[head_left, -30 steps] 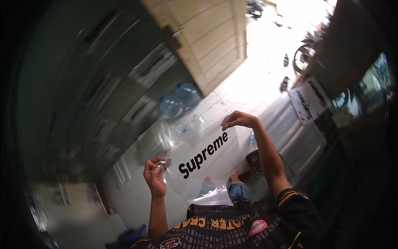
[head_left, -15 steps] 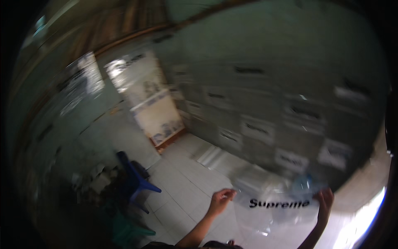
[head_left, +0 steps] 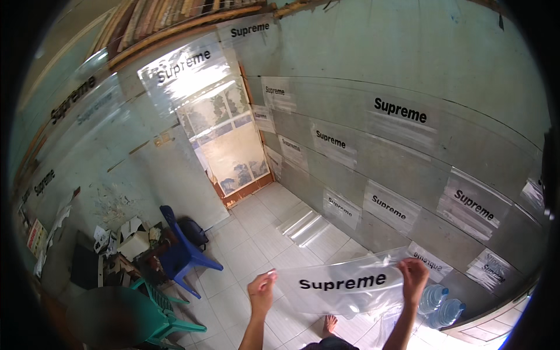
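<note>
A clear plastic bag (head_left: 344, 300) with black lettering is stretched between my two hands, low in the view above the tiled floor. My left hand (head_left: 261, 291) pinches its upper left corner between thumb and fingers. At the upper right corner, my right hand (head_left: 415, 279) has its fingers closed on the plastic. The sheet is see-through and creased, sagging a little in the middle. My bare foot (head_left: 331, 324) shows just under its lower edge.
Similar printed plastic sheets (head_left: 389, 207) hang along the grey-green wall. Clear plastic (head_left: 304, 226) lies on the floor. Large water bottles (head_left: 446, 312) stand at the right. To the left are a blue chair (head_left: 185, 256), a green chair (head_left: 166, 321), a cluttered table and a blurred dark shape.
The view has turned and steadied, so the room looks sharper. In the picture, my hands and the bag have shifted left. Both hands still hold the bag.
</note>
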`<action>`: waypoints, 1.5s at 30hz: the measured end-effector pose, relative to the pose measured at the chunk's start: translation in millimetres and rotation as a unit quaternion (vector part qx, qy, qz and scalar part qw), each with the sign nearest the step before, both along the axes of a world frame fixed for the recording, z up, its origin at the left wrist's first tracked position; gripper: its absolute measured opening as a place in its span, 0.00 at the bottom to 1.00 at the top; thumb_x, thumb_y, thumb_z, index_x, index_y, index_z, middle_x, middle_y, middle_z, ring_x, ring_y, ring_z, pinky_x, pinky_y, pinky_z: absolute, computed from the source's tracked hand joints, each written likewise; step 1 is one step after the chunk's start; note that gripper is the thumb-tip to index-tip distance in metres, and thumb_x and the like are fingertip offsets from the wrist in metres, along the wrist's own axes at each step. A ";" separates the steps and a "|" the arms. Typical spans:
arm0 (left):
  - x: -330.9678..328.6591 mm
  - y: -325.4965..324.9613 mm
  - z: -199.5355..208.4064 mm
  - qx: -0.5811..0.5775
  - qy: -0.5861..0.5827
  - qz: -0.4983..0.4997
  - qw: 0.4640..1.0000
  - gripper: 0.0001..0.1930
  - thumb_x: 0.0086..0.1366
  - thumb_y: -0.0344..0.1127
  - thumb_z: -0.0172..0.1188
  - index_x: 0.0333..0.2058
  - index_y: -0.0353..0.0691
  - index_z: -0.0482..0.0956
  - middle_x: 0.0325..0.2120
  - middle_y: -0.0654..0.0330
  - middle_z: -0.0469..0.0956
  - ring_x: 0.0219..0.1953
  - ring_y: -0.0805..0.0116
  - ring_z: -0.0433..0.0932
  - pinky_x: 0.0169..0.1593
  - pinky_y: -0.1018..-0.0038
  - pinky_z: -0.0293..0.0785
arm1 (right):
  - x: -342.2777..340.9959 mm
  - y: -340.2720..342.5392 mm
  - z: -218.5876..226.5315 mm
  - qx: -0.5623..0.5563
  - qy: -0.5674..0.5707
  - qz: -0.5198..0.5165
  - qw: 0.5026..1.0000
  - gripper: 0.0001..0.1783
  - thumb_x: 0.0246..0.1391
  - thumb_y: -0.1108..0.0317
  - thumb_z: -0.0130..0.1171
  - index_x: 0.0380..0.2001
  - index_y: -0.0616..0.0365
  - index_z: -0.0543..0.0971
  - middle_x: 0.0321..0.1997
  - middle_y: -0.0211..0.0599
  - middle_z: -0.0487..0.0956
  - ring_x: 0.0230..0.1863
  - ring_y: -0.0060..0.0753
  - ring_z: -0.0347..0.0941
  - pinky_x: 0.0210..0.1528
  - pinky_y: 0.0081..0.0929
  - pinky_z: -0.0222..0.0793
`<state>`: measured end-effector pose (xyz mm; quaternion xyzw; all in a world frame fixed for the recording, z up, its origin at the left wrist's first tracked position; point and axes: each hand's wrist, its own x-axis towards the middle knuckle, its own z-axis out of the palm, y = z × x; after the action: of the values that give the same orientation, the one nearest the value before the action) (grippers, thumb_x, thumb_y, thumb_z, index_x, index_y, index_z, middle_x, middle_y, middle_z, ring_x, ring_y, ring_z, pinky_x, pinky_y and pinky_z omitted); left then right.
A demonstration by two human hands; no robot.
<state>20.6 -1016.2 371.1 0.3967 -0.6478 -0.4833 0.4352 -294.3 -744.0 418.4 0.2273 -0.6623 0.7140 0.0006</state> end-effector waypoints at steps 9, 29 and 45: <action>-10.8 -112.0 21.4 -0.010 0.077 0.111 0.991 0.13 0.74 0.37 0.57 0.46 0.31 0.81 0.38 0.61 0.81 0.41 0.74 0.77 0.50 0.76 0.73 | -65.5 -191.0 -34.1 0.044 0.102 0.108 0.988 0.05 0.55 0.74 0.69 0.34 0.61 0.84 0.36 0.40 0.83 0.38 0.36 0.79 0.42 0.31 0.74; -25.1 -332.2 49.6 -0.044 0.158 0.259 0.952 0.21 0.72 0.37 0.59 0.59 0.34 0.71 0.40 0.57 0.80 0.41 0.68 0.80 0.44 0.71 0.78 | -127.3 -485.4 -31.0 0.069 -0.291 0.490 0.819 0.16 0.67 0.66 0.58 0.51 0.66 0.80 0.40 0.39 0.85 0.48 0.31 0.81 0.55 0.29 0.73; -255.4 -534.4 281.5 -0.241 0.195 0.157 0.938 0.24 0.70 0.34 0.60 0.61 0.33 0.68 0.29 0.52 0.82 0.23 0.67 0.79 0.30 0.70 0.79 | -375.7 -702.6 246.6 -0.226 0.031 0.421 0.878 0.13 0.69 0.63 0.56 0.35 0.62 0.81 0.32 0.38 0.84 0.33 0.29 0.81 0.33 0.25 0.75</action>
<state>-234.9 -1550.6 652.5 0.2749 -0.5768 -0.3059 0.7058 -669.9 -1446.6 665.0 0.4997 -0.3249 0.7698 -0.2282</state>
